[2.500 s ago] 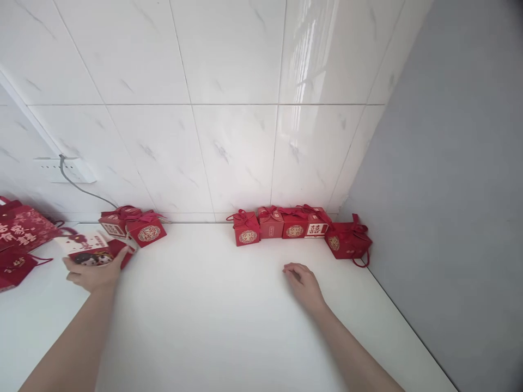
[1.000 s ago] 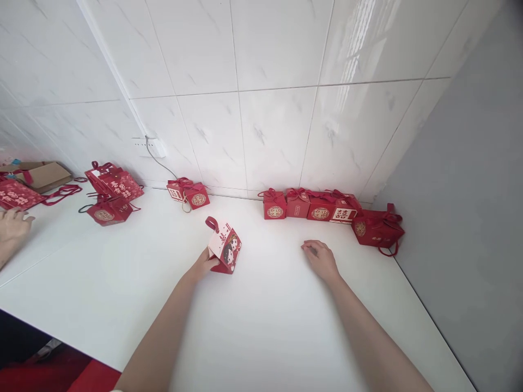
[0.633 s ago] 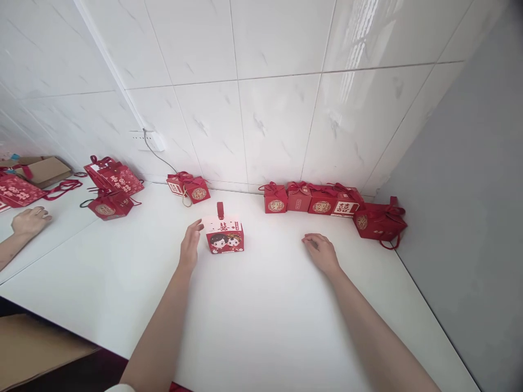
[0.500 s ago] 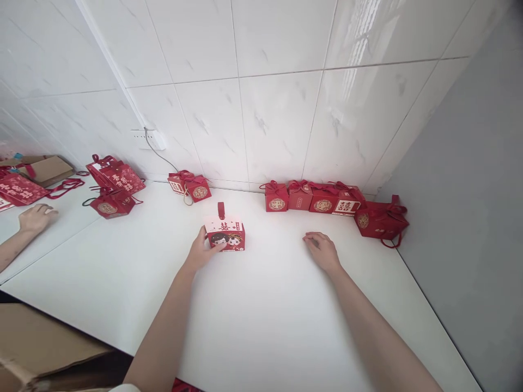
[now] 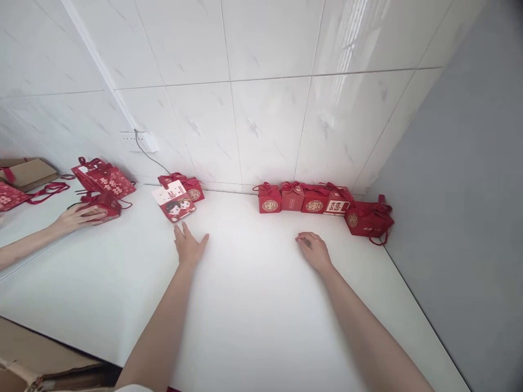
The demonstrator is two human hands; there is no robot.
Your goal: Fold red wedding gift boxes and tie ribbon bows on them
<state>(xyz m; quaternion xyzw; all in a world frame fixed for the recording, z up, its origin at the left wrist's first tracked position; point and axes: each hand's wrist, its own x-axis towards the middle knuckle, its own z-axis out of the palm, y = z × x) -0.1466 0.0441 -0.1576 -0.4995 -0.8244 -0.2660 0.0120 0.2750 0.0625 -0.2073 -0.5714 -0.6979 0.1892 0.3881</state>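
Observation:
My left hand [image 5: 188, 245] lies flat on the white table [image 5: 253, 305] with its fingers spread and holds nothing. Just beyond its fingertips a small red-and-white gift box with a cartoon couple [image 5: 175, 202] sits tilted, apart from the hand and against a red ribboned box [image 5: 188, 186] by the wall. My right hand [image 5: 312, 250] rests on the table to the right with fingers curled under, nothing visible in it. A row of several red gift boxes [image 5: 291, 197] stands along the wall beyond it.
Another person's hand [image 5: 77, 216] rests on a red box [image 5: 102, 202] at the left. Red gift bags [image 5: 104, 178] and a cardboard box [image 5: 24, 171] lie behind it. A larger red box [image 5: 368, 220] sits in the corner by the grey wall [image 5: 457, 190]. Cardboard [image 5: 36, 359] shows at the bottom left.
The cartoon-couple box went from the table's middle to the back left beside the ribboned box, and my left hand let go of it. The other person's hand reached onto a red box.

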